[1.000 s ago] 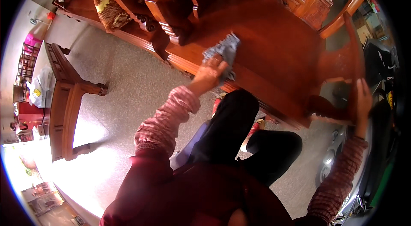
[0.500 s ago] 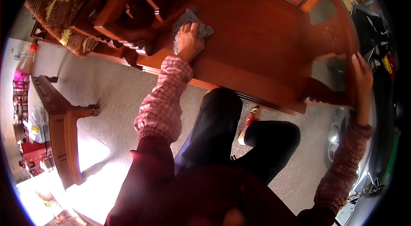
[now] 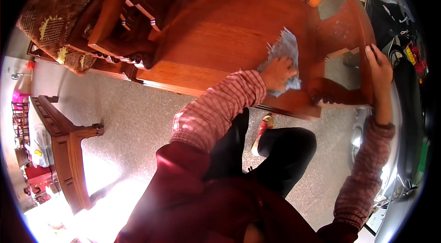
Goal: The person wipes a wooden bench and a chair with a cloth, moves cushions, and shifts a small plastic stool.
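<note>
A wide wooden chair with a glossy reddish-brown seat (image 3: 216, 27) stands before me. My left hand (image 3: 278, 74) presses a grey-blue cloth (image 3: 288, 45) flat against the right part of that seat, fingers bent over it. The cloth's frayed edge spreads out beyond my fingers. At the right side, my right hand (image 3: 382, 69) is closed around the chair's curved wooden armrest (image 3: 366, 36); part of its grip is hidden behind the wood.
Left of the seat are a carved armrest (image 3: 108, 22) and a brown patterned cover (image 3: 55, 27). A low wooden table (image 3: 66, 139) stands on the speckled floor (image 3: 133, 105) at left. A dark motorbike (image 3: 406, 105) is close by my right arm.
My left hand has slid the cloth from the left part of the seat across to the right part. My right hand stays on the armrest. The view has shifted slightly.
</note>
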{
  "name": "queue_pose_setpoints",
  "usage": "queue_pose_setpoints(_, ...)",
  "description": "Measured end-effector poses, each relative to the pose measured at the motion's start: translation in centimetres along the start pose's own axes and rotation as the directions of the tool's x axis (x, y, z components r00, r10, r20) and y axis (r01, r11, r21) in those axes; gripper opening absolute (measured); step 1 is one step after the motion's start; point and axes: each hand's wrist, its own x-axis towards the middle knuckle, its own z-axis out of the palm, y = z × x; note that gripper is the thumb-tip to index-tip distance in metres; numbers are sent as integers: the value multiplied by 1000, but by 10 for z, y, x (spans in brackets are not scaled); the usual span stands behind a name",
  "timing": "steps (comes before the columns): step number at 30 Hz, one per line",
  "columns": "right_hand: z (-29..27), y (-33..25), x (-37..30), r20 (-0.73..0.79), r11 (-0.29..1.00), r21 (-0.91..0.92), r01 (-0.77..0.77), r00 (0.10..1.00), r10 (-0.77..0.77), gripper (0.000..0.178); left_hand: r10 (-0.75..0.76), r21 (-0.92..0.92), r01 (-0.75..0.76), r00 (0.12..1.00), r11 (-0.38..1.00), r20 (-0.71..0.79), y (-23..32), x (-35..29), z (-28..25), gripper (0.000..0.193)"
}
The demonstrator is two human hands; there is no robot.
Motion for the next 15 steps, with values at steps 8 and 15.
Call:
queue_pose_setpoints(8, -1, 4, 2, 34, 999, 23, -28, 999, 27, 50, -141, -15, 144, 936, 989, -324, 60, -65, -84, 50)
queue_pose_setpoints(15, 4, 7, 5, 27, 992, -122, 9, 1000, -6, 57, -518, -2, 551, 784, 835, -342, 103, -293, -179, 30)
